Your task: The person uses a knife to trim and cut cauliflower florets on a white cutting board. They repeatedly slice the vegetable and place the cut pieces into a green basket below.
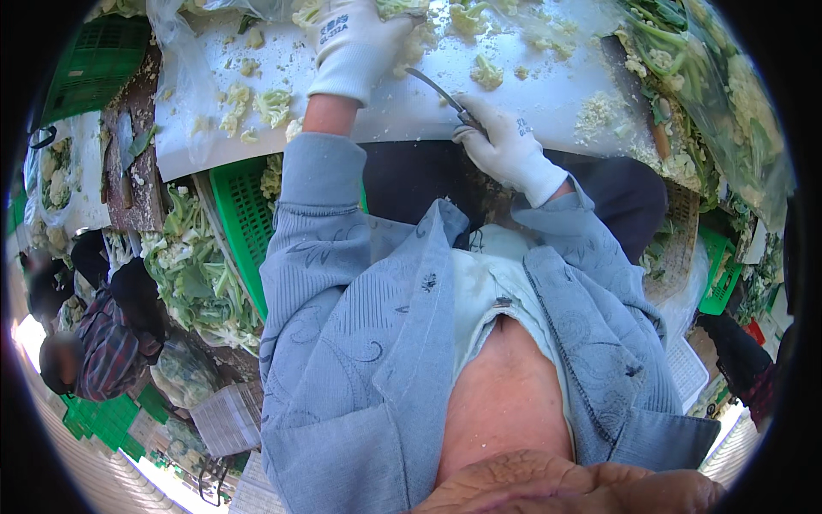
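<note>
My left hand [359, 45], in a white knit glove, reaches over the far part of a white work surface [385, 122] among cauliflower pieces. Its fingertips lie at the picture's top edge, so whether they grip anything is unclear. My right hand [504, 144], gloved alike, is closed round the handle of a small curved knife [433, 85] near the front edge. The blade points up and left, towards the left hand. Cauliflower florets [487, 72] lie just beyond the knife. Further florets [273, 107] and crumbs are scattered left of my left wrist.
A green plastic crate [241, 212] stands below the surface at left, beside a heap of cauliflower leaves [199, 283]. Bagged cauliflower [745, 122] lies at right. Another knife [125, 151] rests on a board at left. A co-worker [112, 347] sits at lower left.
</note>
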A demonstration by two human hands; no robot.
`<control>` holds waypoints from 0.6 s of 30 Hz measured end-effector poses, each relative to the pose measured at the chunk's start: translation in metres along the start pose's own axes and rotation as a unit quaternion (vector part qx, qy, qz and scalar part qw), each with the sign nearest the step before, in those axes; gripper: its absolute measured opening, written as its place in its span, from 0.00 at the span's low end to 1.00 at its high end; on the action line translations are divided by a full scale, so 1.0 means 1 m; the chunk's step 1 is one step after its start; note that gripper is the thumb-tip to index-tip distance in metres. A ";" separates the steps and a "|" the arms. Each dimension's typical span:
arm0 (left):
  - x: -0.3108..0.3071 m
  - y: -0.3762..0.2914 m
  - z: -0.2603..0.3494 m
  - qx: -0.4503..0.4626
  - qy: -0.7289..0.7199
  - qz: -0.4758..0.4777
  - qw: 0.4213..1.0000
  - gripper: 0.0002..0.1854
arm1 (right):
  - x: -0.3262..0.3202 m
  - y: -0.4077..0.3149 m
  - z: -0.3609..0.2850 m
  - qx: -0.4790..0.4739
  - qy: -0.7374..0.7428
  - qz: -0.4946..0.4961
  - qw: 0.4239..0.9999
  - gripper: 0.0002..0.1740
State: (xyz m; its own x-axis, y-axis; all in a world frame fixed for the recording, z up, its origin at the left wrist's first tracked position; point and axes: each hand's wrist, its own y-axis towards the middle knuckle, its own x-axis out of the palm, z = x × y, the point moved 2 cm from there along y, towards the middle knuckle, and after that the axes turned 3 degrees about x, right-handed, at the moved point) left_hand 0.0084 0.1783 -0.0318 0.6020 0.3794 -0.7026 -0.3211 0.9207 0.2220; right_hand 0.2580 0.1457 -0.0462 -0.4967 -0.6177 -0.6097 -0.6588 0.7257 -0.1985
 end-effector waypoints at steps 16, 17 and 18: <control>-0.035 -0.094 -0.007 0.055 -0.082 0.054 0.994 0.17 | -0.011 0.020 0.012 -0.013 0.053 0.028 0.998 0.26; -0.035 -0.091 -0.005 0.024 -0.056 0.090 0.994 0.19 | -0.008 0.022 0.012 -0.023 0.041 0.031 0.998 0.26; -0.037 -0.083 0.004 -0.007 -0.027 0.130 0.991 0.22 | -0.004 0.026 0.013 -0.037 0.028 0.033 0.998 0.26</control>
State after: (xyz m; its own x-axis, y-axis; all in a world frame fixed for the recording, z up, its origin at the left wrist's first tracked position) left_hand 0.0158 0.0880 -0.0215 0.5358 0.6091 -0.5848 -0.4813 0.7894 0.3811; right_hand 0.2501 0.1711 -0.0591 -0.5701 -0.5865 -0.5753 -0.6619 0.7427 -0.1014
